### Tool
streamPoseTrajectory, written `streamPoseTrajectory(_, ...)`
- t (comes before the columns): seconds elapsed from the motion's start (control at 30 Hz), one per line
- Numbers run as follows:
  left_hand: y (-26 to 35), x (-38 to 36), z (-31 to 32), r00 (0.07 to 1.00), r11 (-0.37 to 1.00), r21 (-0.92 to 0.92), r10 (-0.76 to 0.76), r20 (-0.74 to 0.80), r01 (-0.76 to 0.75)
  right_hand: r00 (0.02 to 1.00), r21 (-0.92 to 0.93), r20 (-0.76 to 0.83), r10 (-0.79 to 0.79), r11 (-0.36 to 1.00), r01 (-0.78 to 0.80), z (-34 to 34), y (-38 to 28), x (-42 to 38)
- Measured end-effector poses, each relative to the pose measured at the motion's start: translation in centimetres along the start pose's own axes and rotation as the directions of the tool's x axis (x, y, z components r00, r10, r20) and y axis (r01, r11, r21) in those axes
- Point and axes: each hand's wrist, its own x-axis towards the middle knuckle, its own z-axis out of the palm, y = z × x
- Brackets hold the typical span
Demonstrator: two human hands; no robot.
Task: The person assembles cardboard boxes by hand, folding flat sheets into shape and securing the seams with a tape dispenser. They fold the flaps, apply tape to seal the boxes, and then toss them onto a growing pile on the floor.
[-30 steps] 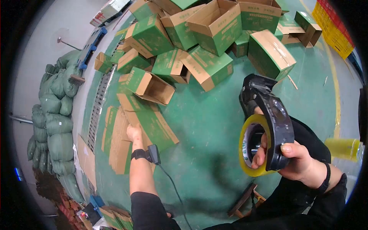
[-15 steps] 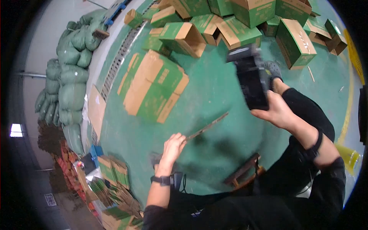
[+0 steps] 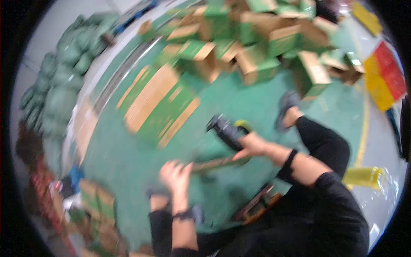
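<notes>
My left hand (image 3: 175,174) is closed on one end of a thin flat strip (image 3: 214,164), which reaches right across the green floor. My right hand (image 3: 252,145) grips a black handheld device (image 3: 227,132), now beside the strip's far end; whether they touch is blurred. A yellow-green round part (image 3: 244,125) shows next to the device. A flattened green and brown carton (image 3: 156,103) lies on the floor beyond my hands.
Open green and brown boxes (image 3: 261,68) are heaped at the top. Green sacks (image 3: 64,103) are stacked at left, folded cardboard (image 3: 98,201) below them. A small stool (image 3: 261,203) stands between my legs. A clear yellow roll (image 3: 364,176) is at right.
My right hand has brought the device left and down to the strip. My left hand has moved slightly left and down with the strip. The view has shifted, showing a red and yellow bag at right.
</notes>
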Motion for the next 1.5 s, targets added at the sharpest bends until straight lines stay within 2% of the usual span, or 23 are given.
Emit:
streamPoseTrajectory(0.07,-1.1,-1.8,0.1,0.933,0.896,0.259,-0.340,-0.120,0.360,0.998,0.305,-0.052,0.046,0.952,-0.028,1.4,1.1,0.6)
streamPoseTrajectory(0.1,-2.9,-3.7,2.1,0.799,0.799,0.043,-0.595,-0.080,0.599,0.997,0.350,-0.006,0.073,0.934,-0.067,1.5,1.4,1.1)
streamPoseTrajectory(0.13,-3.5,-4.4,3.5,0.734,0.581,-0.548,-0.672,0.094,0.602,0.996,0.409,-0.060,0.062,0.912,-0.032,2.4,2.3,2.4)
streamPoseTrajectory(0.2,-2.1,-4.1,3.6,0.616,0.381,-0.648,-0.767,0.177,0.660,0.949,0.476,-0.315,0.032,0.870,0.129,2.0,2.4,3.4)
streamPoseTrajectory(0.33,-0.9,-3.2,2.1,0.643,0.342,-0.681,-0.724,0.249,0.648,0.960,0.143,-0.268,0.077,0.989,-0.039,-1.8,0.9,4.1)
streamPoseTrajectory(0.43,-0.7,-4.3,1.3,0.616,0.388,-0.591,-0.748,0.247,0.707,0.904,-0.224,-0.237,-0.356,0.925,0.306,-0.6,0.2,3.3)
streamPoseTrajectory(0.57,0.5,-4.4,0.1,0.629,0.391,-0.568,-0.711,0.313,0.724,0.971,-0.105,-0.131,-0.198,0.977,0.185,-0.3,-1.1,2.2)
streamPoseTrajectory(0.63,2.6,-3.6,-0.8,0.681,0.391,-0.587,-0.597,0.424,0.709,0.894,0.232,-0.442,0.076,0.972,0.032,-1.0,-2.1,2.4)
streamPoseTrajectory(0.7,5.3,-1.5,-1.3,0.767,0.576,-0.508,-0.465,0.441,0.641,0.844,0.239,-0.534,0.046,0.966,0.099,-1.5,-3.2,3.4)
streamPoseTrajectory(0.77,2.1,0.6,-0.5,0.548,0.489,-0.283,-0.573,0.609,0.825,0.812,0.168,-0.578,-0.082,0.962,0.217,-1.0,-3.5,4.9)
streamPoseTrajectory(0.83,0.5,2.6,0.8,0.485,0.490,-0.175,-0.627,0.609,0.854,0.785,0.067,-0.601,-0.153,0.968,0.240,0.1,-3.9,6.0)
streamPoseTrajectory(0.9,-2.4,3.1,4.1,0.423,0.680,0.221,-0.643,0.638,0.699,0.736,0.098,-0.652,-0.182,0.942,0.320,0.5,-4.3,6.7)
streamPoseTrajectory(0.93,-2.7,2.9,5.1,0.423,0.683,0.219,-0.638,0.644,0.697,0.687,0.124,-0.700,-0.195,0.914,0.386,0.5,-4.3,6.7)
streamPoseTrajectory(1.0,-1.9,2.2,6.7,0.605,0.846,0.279,-0.523,0.600,0.454,0.569,0.126,-0.805,-0.167,0.890,0.439,0.6,-3.6,6.3)
streamPoseTrajectory(1.03,-0.3,1.8,7.4,0.602,0.849,0.272,-0.516,0.610,0.453,0.432,0.111,-0.892,-0.136,0.859,0.499,1.0,-3.2,6.3)
streamPoseTrajectory(1.1,2.6,0.9,8.6,0.623,0.710,0.655,-0.640,0.449,0.258,0.329,0.062,-0.924,-0.195,0.773,0.631,2.0,-2.4,5.4)
streamPoseTrajectory(1.23,2.6,2.9,8.0,0.303,0.839,0.520,-0.543,0.783,0.160,0.588,-0.014,-0.746,-0.313,0.890,0.456,4.3,-2.7,4.8)
streamPoseTrajectory(1.27,4.9,4.2,6.8,0.220,0.822,0.535,-0.568,0.793,0.195,0.461,-0.136,-0.806,-0.370,0.875,0.465,4.1,-3.4,5.1)
streamPoseTrajectory(1.3,5.1,4.8,5.2,0.153,0.881,0.243,-0.327,0.932,0.407,0.321,-0.260,-0.843,-0.431,0.849,0.460,4.2,-3.9,5.7)
streamPoseTrajectory(1.37,5.1,3.4,5.7,0.414,0.887,-0.236,0.057,0.909,0.396,0.239,-0.309,-0.859,-0.453,0.830,0.464,5.0,-4.7,7.3)
streamPoseTrajectory(1.4,5.3,3.4,5.7,0.295,0.906,-0.188,0.074,0.952,0.380,0.273,-0.292,-0.865,-0.421,0.865,0.408,5.9,-5.0,7.6)
streamPoseTrajectory(1.43,7.3,5.0,4.9,0.168,0.920,-0.140,0.082,0.982,0.366,0.451,-0.238,-0.793,-0.410,0.889,0.390,5.0,-5.1,6.3)
streamPoseTrajectory(1.5,10.2,7.6,3.5,0.045,0.924,0.069,-0.092,0.995,0.375,0.433,-0.221,-0.796,-0.423,0.869,0.443,5.5,-4.5,7.0)
